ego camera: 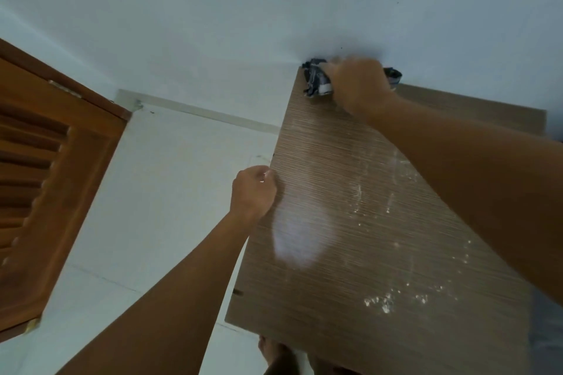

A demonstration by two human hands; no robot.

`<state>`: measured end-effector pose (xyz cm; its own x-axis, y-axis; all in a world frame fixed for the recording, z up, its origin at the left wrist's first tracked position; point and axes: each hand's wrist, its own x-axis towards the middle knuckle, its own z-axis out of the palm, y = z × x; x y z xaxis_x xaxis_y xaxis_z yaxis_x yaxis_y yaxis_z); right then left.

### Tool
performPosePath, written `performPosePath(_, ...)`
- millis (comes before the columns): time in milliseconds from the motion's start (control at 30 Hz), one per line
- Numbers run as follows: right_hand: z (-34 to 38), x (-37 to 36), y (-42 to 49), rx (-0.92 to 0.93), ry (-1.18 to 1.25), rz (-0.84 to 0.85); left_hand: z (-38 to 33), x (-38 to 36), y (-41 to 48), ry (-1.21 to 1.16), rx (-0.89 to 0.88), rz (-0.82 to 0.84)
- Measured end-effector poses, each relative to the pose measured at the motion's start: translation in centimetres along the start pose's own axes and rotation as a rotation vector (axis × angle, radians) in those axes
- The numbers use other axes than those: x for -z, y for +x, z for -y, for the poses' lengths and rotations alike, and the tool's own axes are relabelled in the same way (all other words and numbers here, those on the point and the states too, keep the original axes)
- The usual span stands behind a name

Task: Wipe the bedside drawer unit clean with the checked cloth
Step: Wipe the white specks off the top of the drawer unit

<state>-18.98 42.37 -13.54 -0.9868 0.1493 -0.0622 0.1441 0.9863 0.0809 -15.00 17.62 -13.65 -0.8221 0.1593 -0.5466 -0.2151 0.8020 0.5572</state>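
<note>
A: Largest item?
B: Drawer unit (380, 207), wood-grain top, white specks near right; louvred door (54, 176) to the left.
A: Hands?
B: Right hand (359, 85), far corner by the wall, fingers closed over the checked cloth (316, 82). Left hand (253, 192), fingers curled at the unit's left edge.

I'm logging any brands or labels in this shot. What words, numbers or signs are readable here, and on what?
None are readable.
checked cloth: only its pattern shows, no print.
drawer unit top: bare wood grain with white specks, no label.
wall and wooden door: no sign or writing.
</note>
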Motion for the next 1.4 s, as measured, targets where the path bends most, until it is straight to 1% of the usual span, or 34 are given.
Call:
performPosePath(100,-0.2,-2.1,0.4,0.133,0.139,0.244,0.5,0.0,0.7,-0.054,-0.003,-0.048)
performPosePath(133,-0.5,-2.4,0.4,0.149,0.179,0.294,0.7,0.0,1.0,-0.081,0.009,-0.046)
performPosePath(200,-1.2,-2.9,0.4,0.128,0.267,0.323,1.1,0.2,1.5,-0.126,0.046,-0.037)
performPosePath(300,-1.5,-3.4,-0.2,0.1,0.422,0.277,1.9,0.2,2.3,-0.19,0.117,0.005)
performPosePath(400,-1.1,-5.0,-0.8,0.122,0.438,0.121,2.3,0.2,2.8,-0.26,0.161,0.046)
performPosePath(567,-1.1,-5.4,-0.8,0.103,0.462,0.073,2.2,0.7,3.0,-0.371,0.222,0.117)
performPosePath(800,-0.2,-5.6,-1.4,0.262,0.433,0.071,2.2,0.9,2.7,-0.417,0.239,0.151)
performPosePath(867,0.6,-5.6,-1.9,0.29,0.446,0.074,2.3,1.0,2.8,-0.42,0.239,0.158)
performPosePath(1067,3.5,-5.9,-4.7,0.455,0.407,0.105,2.7,1.0,2.9,-0.458,0.264,0.181)
performPosePath(1233,6.2,-5.9,-8.2,0.502,0.382,0.115,2.6,1.4,2.8,-0.452,0.258,0.241)
performPosePath(1333,8.2,-5.9,-11.0,0.515,0.366,0.112,2.8,2.2,2.7,-0.559,0.325,0.272)
performPosePath(1400,9.6,-6.1,-13.1,0.537,0.387,0.106,3.3,2.6,2.8,-0.603,0.338,0.315)
